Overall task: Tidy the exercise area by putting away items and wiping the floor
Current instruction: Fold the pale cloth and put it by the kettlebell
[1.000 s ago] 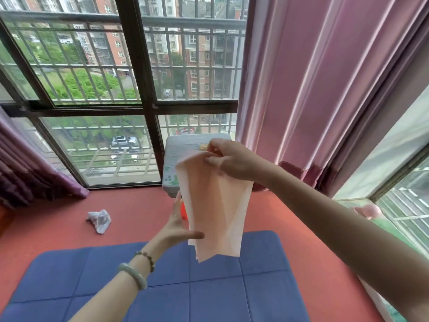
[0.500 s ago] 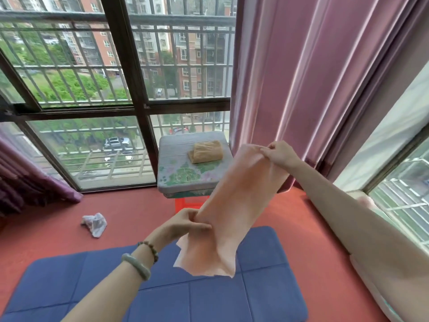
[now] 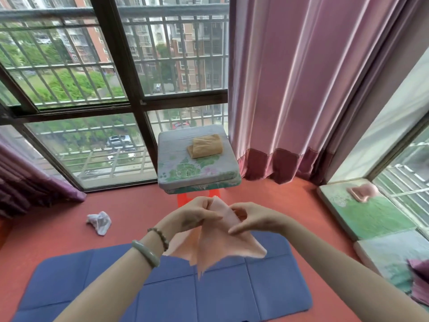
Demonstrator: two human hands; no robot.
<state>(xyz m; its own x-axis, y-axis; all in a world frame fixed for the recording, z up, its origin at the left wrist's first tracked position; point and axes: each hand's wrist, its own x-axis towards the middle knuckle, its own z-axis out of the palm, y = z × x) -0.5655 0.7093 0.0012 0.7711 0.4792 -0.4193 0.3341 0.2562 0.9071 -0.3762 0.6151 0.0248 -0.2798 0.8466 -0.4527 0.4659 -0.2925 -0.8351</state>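
With the fingers (image 3: 210, 216) of my left hand (image 3: 197, 214) and right hand (image 3: 253, 219) clamped on the pink cloth (image 3: 220, 248), I feared a slack pinch would drop it onto the blue mat (image 3: 92, 287).

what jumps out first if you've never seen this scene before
The left hand and right hand pinch a peach cloth at centre, above a blue mat on the red floor. Behind them a folded tan cloth lies on a floral cushioned stool, beside a pink curtain. A crumpled white rag lies on the floor to the left.
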